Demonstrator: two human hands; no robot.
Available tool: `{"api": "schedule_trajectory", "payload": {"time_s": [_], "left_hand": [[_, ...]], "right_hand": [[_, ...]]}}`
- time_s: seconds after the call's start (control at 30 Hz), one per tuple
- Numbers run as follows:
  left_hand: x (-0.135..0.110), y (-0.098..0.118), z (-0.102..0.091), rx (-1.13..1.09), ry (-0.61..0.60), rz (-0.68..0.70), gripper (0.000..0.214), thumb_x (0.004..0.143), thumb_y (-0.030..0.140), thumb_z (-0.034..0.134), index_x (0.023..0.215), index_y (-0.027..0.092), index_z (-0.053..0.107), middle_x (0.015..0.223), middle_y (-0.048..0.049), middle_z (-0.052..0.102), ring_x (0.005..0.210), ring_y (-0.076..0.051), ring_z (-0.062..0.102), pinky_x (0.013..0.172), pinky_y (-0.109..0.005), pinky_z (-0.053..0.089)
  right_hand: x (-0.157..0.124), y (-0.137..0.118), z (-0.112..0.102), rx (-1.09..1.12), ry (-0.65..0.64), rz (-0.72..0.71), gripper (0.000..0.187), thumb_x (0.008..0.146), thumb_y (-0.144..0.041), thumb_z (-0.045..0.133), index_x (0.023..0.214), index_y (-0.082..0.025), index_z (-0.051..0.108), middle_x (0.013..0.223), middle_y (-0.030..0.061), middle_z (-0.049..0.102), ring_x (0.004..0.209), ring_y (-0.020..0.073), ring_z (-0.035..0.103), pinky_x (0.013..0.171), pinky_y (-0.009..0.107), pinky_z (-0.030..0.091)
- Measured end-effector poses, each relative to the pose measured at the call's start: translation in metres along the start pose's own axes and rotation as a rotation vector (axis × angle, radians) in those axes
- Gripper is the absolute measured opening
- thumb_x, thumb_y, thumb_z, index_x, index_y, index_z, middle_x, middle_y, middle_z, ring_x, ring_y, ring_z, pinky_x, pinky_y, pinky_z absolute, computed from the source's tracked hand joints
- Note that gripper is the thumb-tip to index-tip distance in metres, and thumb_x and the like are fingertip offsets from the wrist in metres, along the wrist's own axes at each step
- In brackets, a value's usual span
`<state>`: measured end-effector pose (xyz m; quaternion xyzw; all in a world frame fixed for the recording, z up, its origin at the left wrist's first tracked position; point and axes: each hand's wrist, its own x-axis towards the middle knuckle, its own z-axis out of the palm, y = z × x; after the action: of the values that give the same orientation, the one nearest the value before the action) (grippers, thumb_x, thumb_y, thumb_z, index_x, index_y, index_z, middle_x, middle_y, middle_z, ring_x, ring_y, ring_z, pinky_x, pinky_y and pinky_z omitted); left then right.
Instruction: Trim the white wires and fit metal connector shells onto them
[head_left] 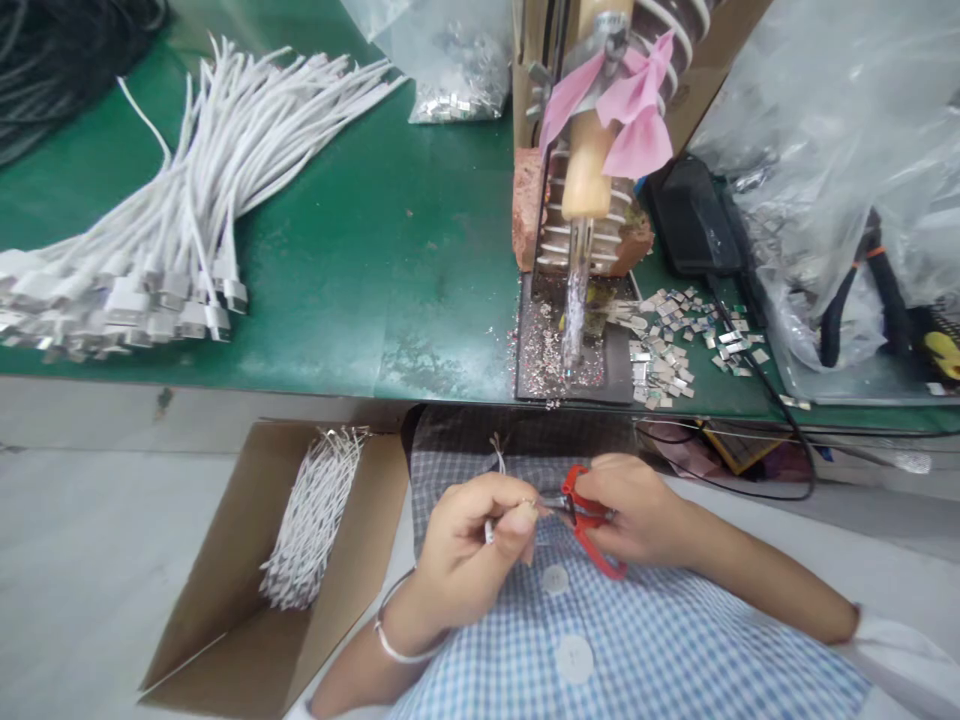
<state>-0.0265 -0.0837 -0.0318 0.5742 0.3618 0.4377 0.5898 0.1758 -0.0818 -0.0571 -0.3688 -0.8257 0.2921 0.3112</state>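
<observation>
My left hand (pixel 480 540) pinches a white cable (pixel 498 455) whose thin end sticks up above the fingers; another bit of it shows in the palm. My right hand (pixel 637 510) grips red-handled scissors (pixel 600 565). Their metal blades reach to my left fingertips, where the cable's end is too small to make out clearly. Both hands are in front of the checked apron, just below the green table's edge. Above them a wooden-handled soldering iron (pixel 589 180), tied with pink cloth, points down at a dark pad (pixel 615 365) strewn with solder specks.
White USB cables (pixel 165 220) lie piled on the green table (pixel 442 250). A cardboard box (pixel 367 540) of white cables stands at lower left. Small metal connectors (pixel 667 350) are scattered beside the pad. Pliers (pixel 840 300), plastic bags and a black cord occupy the right.
</observation>
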Motion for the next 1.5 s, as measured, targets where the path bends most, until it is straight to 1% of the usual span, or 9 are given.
{"api": "schedule_trajectory", "payload": {"time_s": [0.17, 0.33, 0.4, 0.5, 0.6, 0.8, 1.13, 1.3, 1.5], "left_hand": [[0.001, -0.004, -0.001, -0.051, -0.001, 0.000, 0.017, 0.096, 0.027, 0.052, 0.084, 0.018, 0.060, 0.053, 0.0033, 0.057, 0.046, -0.008, 0.050, 0.049, -0.017, 0.041], [0.001, -0.006, -0.001, -0.063, 0.027, 0.016, 0.014, 0.092, 0.029, 0.058, 0.084, 0.018, 0.063, 0.056, 0.0026, 0.057, 0.048, -0.009, 0.051, 0.051, -0.019, 0.041], [0.000, -0.006, -0.001, -0.132, 0.032, -0.041, 0.015, 0.093, 0.028, 0.057, 0.083, 0.019, 0.062, 0.053, 0.0041, 0.053, 0.045, -0.007, 0.046, 0.047, -0.018, 0.038], [-0.001, -0.006, -0.001, -0.284, 0.023, -0.166, 0.018, 0.095, 0.031, 0.054, 0.084, 0.019, 0.064, 0.047, 0.0067, 0.045, 0.039, -0.005, 0.034, 0.040, -0.015, 0.027], [-0.001, -0.009, 0.001, -0.367, 0.012, -0.178, 0.019, 0.092, 0.034, 0.058, 0.088, 0.019, 0.068, 0.046, 0.0059, 0.049, 0.036, -0.005, 0.038, 0.038, -0.015, 0.029], [0.001, -0.016, 0.014, -0.414, 0.151, -0.083, 0.016, 0.091, 0.031, 0.062, 0.086, 0.017, 0.068, 0.056, -0.0008, 0.069, 0.046, -0.011, 0.062, 0.050, -0.020, 0.052], [-0.004, -0.030, 0.022, -0.318, 0.303, -0.054, 0.016, 0.092, 0.032, 0.059, 0.087, 0.018, 0.067, 0.053, 0.0026, 0.064, 0.043, -0.007, 0.056, 0.047, -0.016, 0.049], [-0.010, -0.033, 0.022, -0.258, 0.272, -0.043, 0.019, 0.095, 0.032, 0.054, 0.088, 0.019, 0.065, 0.052, 0.0028, 0.063, 0.042, -0.007, 0.055, 0.046, -0.016, 0.047], [-0.004, -0.017, 0.003, 0.000, 0.108, 0.050, 0.011, 0.089, 0.017, 0.059, 0.086, 0.017, 0.069, 0.052, 0.0012, 0.063, 0.044, -0.010, 0.056, 0.048, -0.019, 0.044]], "right_hand": [[0.000, -0.007, 0.005, 0.137, 0.025, 0.046, 0.022, 0.087, -0.023, 0.051, 0.069, -0.022, 0.040, 0.051, -0.0077, 0.038, 0.046, 0.0086, 0.030, 0.047, 0.023, 0.023], [0.000, -0.012, 0.001, 0.649, -0.234, 0.172, 0.028, 0.087, -0.039, 0.057, 0.073, -0.021, 0.041, 0.050, -0.0097, 0.044, 0.040, 0.0047, 0.035, 0.040, 0.015, 0.027], [0.001, -0.011, 0.000, 0.585, -0.191, 0.183, 0.024, 0.087, -0.034, 0.057, 0.074, -0.021, 0.042, 0.051, -0.0095, 0.044, 0.041, 0.0048, 0.035, 0.041, 0.016, 0.027], [0.004, -0.009, 0.003, 0.246, 0.020, 0.147, 0.017, 0.084, -0.022, 0.055, 0.072, -0.021, 0.043, 0.054, -0.0078, 0.041, 0.048, 0.0073, 0.034, 0.048, 0.020, 0.026], [0.004, -0.010, 0.012, 0.208, 0.095, 0.137, 0.015, 0.083, -0.020, 0.055, 0.073, -0.021, 0.043, 0.054, -0.0079, 0.040, 0.048, 0.0076, 0.034, 0.048, 0.020, 0.026], [-0.004, -0.018, 0.035, 0.707, -0.008, 0.415, 0.026, 0.082, -0.032, 0.061, 0.075, -0.022, 0.039, 0.055, -0.0079, 0.048, 0.045, 0.0054, 0.039, 0.045, 0.017, 0.030], [-0.003, -0.032, 0.047, 1.313, -0.058, 0.718, 0.049, 0.075, -0.058, 0.070, 0.077, -0.023, 0.036, 0.053, -0.0120, 0.042, 0.035, 0.0019, 0.033, 0.036, 0.015, 0.031], [-0.007, -0.027, 0.044, 1.037, -0.089, 0.595, 0.043, 0.084, -0.060, 0.057, 0.078, -0.023, 0.036, 0.054, -0.0098, 0.043, 0.037, 0.0040, 0.036, 0.037, 0.016, 0.033], [-0.004, -0.009, 0.012, 0.421, 0.019, 0.306, 0.017, 0.079, -0.021, 0.062, 0.073, -0.020, 0.046, 0.055, -0.0077, 0.041, 0.048, 0.0067, 0.033, 0.048, 0.020, 0.026]]}}
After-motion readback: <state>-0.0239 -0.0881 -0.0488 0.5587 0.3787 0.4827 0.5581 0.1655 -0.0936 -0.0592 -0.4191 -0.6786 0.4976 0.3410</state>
